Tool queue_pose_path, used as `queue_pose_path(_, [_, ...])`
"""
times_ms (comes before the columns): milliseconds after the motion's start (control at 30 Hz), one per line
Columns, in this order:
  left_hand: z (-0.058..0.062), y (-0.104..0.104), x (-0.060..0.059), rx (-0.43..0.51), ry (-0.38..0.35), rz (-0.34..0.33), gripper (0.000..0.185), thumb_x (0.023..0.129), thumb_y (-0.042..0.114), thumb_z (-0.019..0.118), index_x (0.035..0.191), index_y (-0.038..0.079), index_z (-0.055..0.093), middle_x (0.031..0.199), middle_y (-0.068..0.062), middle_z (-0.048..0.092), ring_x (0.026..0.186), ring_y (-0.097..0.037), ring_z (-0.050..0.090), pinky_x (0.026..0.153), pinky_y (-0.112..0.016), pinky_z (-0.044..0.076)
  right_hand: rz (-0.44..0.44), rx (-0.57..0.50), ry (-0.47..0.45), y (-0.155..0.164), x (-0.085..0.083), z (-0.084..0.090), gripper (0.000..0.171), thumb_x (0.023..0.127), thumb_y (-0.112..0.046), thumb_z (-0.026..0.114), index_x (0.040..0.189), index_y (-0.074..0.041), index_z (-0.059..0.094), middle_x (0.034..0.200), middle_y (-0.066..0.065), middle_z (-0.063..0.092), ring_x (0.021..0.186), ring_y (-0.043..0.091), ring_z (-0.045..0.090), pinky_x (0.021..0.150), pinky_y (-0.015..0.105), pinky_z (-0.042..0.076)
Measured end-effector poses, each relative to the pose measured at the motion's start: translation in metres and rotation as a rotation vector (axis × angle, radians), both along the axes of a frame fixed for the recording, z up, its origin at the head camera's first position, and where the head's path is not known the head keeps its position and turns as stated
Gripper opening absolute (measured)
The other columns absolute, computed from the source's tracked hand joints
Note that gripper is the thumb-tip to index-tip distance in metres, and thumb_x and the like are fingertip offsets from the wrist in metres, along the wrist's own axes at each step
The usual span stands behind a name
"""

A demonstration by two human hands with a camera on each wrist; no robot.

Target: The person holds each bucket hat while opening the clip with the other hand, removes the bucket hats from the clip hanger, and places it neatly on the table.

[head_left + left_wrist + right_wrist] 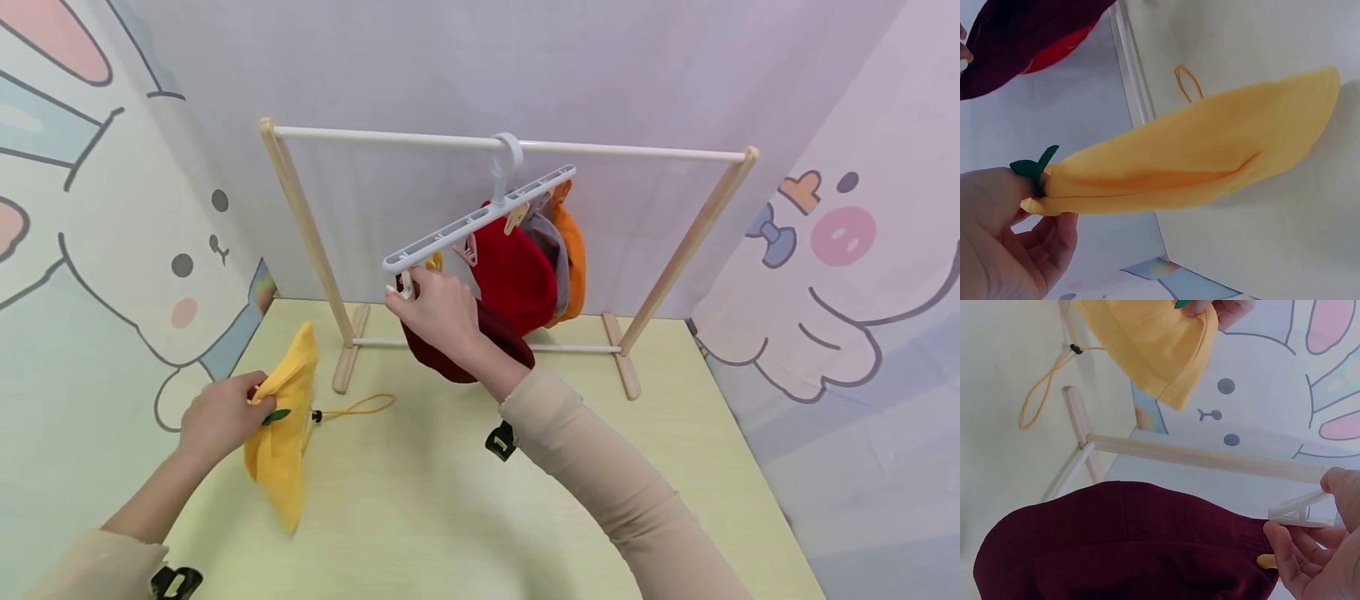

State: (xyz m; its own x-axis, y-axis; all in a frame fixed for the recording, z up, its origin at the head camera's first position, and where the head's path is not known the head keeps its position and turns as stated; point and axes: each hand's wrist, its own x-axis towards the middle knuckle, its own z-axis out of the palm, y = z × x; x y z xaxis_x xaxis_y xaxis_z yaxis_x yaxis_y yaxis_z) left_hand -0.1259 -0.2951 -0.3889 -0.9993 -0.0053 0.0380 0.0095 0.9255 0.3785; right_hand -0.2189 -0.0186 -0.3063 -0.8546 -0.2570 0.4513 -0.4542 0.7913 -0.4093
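My left hand (251, 404) pinches a yellow cloth hat (283, 433) by its top, beside a small green leaf (1035, 165), and the hat hangs down just over the table's left side. In the left wrist view, that hand (1041, 200) grips the bunched end of the yellow hat (1210, 156). My right hand (405, 296) pinches a white clip (1300, 512) at the low end of a tilted white clip hanger (480, 218). A dark red hat (1122, 544) hangs right under that clip, against the thumb.
The hanger hooks over the rail of a wooden rack (307, 225) at the back of the pale yellow table (420, 508). Red (517, 271), grey and orange hats (573, 250) hang from its other clips. A yellow cord (352, 408) trails on the table.
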Motion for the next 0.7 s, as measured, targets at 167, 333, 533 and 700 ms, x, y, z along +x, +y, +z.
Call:
queue_pose_path(167, [-0.001,-0.012,-0.004,-0.031,-0.044,0.036,0.036,0.082,0.017,0.055,0.110,-0.006,0.056,0.076,-0.017,0.061,0.050,-0.019,0.046,0.039,-0.029,0.033,0.005,0.003,-0.005,0.000,0.000,0.000,0.025,0.085,-0.036,0.056,0.069,-0.018,0.051,0.052,-0.005,0.043,0.049,0.011,0.039,0.045,0.023,0.033])
queue_pose_path(333, [-0.001,-0.022,-0.010,-0.050,-0.078,0.075,0.039,0.083,0.018,0.055,0.113,-0.006,0.054,0.075,-0.018,0.061,0.050,-0.021,0.047,0.040,-0.032,0.034,0.022,0.004,-0.002,0.000,0.000,-0.001,0.024,0.085,-0.034,0.056,0.069,-0.017,0.052,0.053,-0.004,0.044,0.049,0.011,0.039,0.045,0.022,0.033])
queue_pose_path(533, [-0.002,-0.029,-0.020,-0.070,-0.081,0.096,0.032,0.084,0.018,0.054,0.108,-0.002,0.056,0.070,-0.014,0.059,0.050,-0.021,0.048,0.041,-0.034,0.035,0.031,-0.003,0.000,0.000,0.000,-0.001,0.024,0.086,-0.035,0.055,0.072,-0.016,0.054,0.054,-0.004,0.045,0.049,0.011,0.040,0.046,0.022,0.035])
queue_pose_path(700, [-0.006,-0.031,-0.025,-0.095,-0.041,0.102,0.023,0.083,0.014,0.053,0.100,-0.001,0.058,0.063,-0.010,0.054,0.048,-0.020,0.046,0.041,-0.034,0.033,0.030,-0.006,0.000,-0.001,0.000,-0.002,0.023,0.086,-0.035,0.056,0.074,-0.015,0.057,0.055,-0.003,0.046,0.051,0.011,0.041,0.047,0.023,0.035])
